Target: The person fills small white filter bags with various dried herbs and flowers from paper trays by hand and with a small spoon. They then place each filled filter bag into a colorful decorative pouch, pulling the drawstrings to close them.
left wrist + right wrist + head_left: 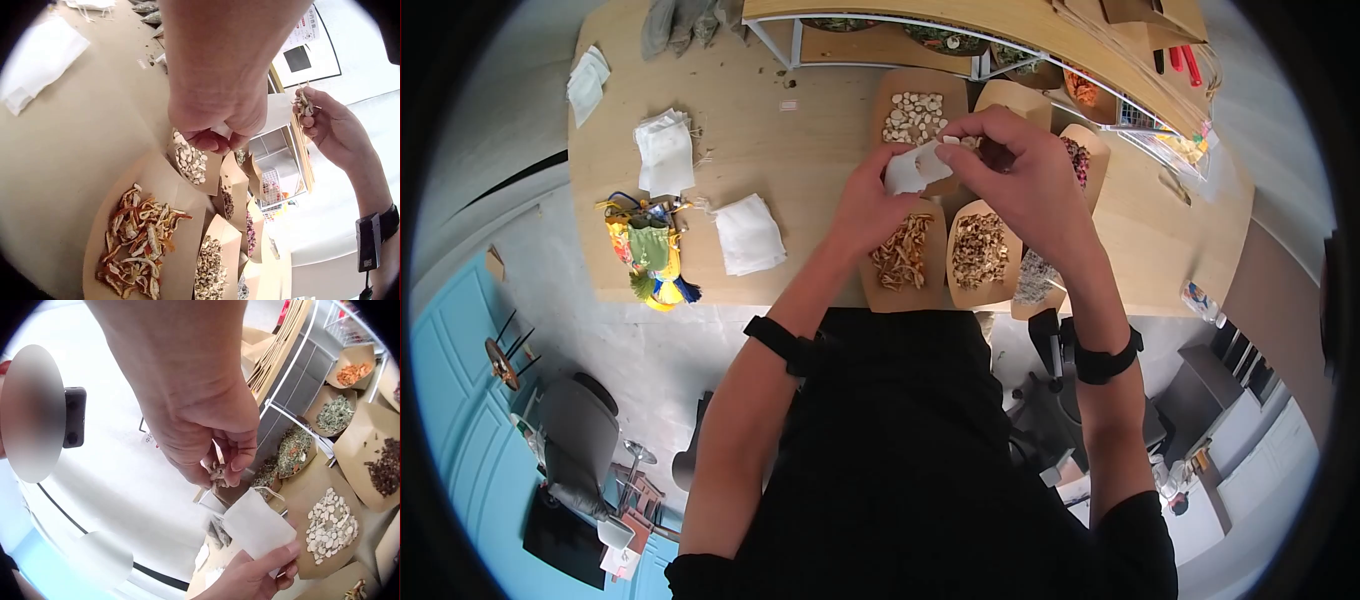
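Note:
My left hand point(874, 207) grips the lower part of a small white drawstring pouch point(257, 524), fingers and thumb on either side of it. Right above the pouch's mouth, my right hand point(1025, 180) pinches a small bunch of dried, pale brown herb pieces point(217, 476) between fingertips and thumb; the same pieces point(304, 103) show in the left wrist view. Under the hands stand paper trays: white round slices point(331, 526), dried peel strips point(140, 240) and chopped brownish pieces point(980, 250). In the head view the right hand partly covers the trays behind it.
Stacks of white pouches point(750, 235) point(665, 152) lie on the table's left side beside colourful brocade bags point(645, 240). A wooden shelf point(1000, 40) with a white frame stands at the back, herb trays point(337, 415) beneath it. A bottle point(1200, 303) is near the right edge.

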`<control>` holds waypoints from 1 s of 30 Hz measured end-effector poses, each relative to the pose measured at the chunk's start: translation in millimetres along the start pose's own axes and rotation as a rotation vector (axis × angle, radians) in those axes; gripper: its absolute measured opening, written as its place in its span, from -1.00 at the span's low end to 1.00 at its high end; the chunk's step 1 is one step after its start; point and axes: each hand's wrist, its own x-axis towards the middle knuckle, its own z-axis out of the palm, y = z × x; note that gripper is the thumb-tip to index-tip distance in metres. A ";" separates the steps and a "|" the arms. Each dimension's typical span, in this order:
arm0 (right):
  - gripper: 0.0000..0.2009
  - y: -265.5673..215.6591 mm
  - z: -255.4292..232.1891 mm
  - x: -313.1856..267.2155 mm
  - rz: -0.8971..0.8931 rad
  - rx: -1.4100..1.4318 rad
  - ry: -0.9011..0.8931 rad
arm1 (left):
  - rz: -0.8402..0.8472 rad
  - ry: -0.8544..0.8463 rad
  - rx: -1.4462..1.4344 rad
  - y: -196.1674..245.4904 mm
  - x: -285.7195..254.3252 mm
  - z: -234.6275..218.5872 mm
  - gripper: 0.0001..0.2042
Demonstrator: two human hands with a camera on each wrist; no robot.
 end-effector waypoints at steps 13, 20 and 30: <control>-0.79 0.5 1.1 -7.8 -0.236 -0.329 -0.007 | -0.039 -0.074 -0.078 10.7 1.2 3.9 -0.58; -0.77 -4.6 0.8 -10.2 -0.235 -0.326 -0.008 | 0.002 -0.113 -0.214 5.5 0.0 4.7 -0.54; -0.79 -10.9 0.5 -18.4 -0.259 -0.282 0.019 | 0.019 -0.115 -0.197 7.4 -2.6 5.0 -0.56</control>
